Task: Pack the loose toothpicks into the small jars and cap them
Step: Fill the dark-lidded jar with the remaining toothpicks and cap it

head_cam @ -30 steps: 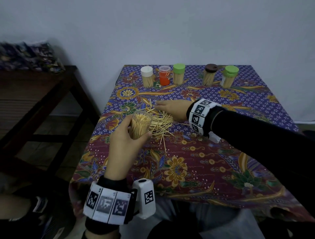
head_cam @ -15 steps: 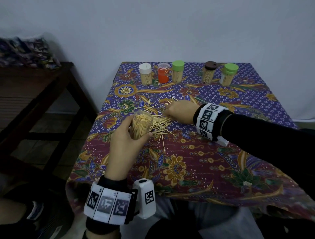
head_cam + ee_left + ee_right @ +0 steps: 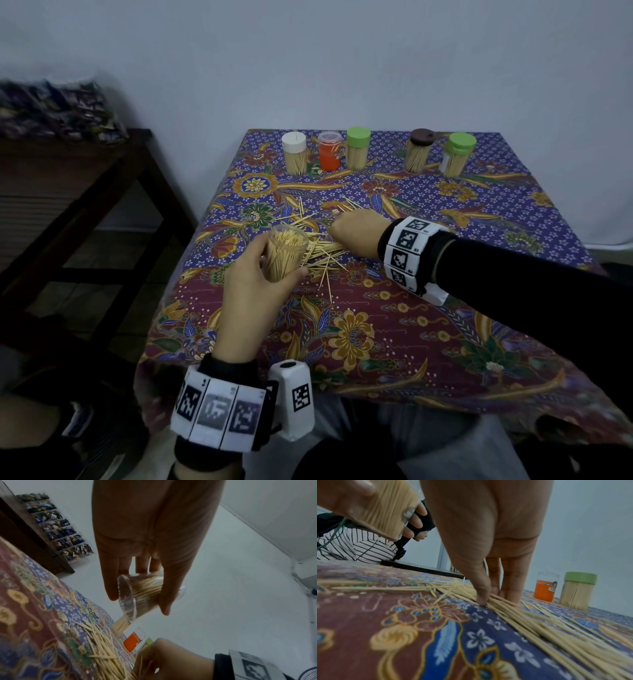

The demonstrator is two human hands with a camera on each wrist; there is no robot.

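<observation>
My left hand [image 3: 274,269] grips an uncapped clear jar [image 3: 287,251] packed with toothpicks and holds it upright just above the cloth; the left wrist view shows thumb and fingers wrapped around the jar [image 3: 142,595]. To its right lies the pile of loose toothpicks [image 3: 322,251] on the patterned tablecloth [image 3: 376,325]. My right hand [image 3: 342,228] rests on the pile's far side. In the right wrist view, its thumb and fingers [image 3: 511,596] pinch a bundle of toothpicks [image 3: 501,605] against the cloth.
Along the table's back stand a white-capped jar [image 3: 294,152], an orange jar [image 3: 329,152], a green-capped jar [image 3: 358,150], a brown-capped jar [image 3: 419,150] and another green-capped jar [image 3: 457,154]. A dark wooden table [image 3: 68,178] stands left. A person in a striped top [image 3: 359,547] sits beyond.
My right hand went from lying flat with outstretched fingers to curling over the pile and drawing toothpicks together toward the right. The left hand and jar stayed put.
</observation>
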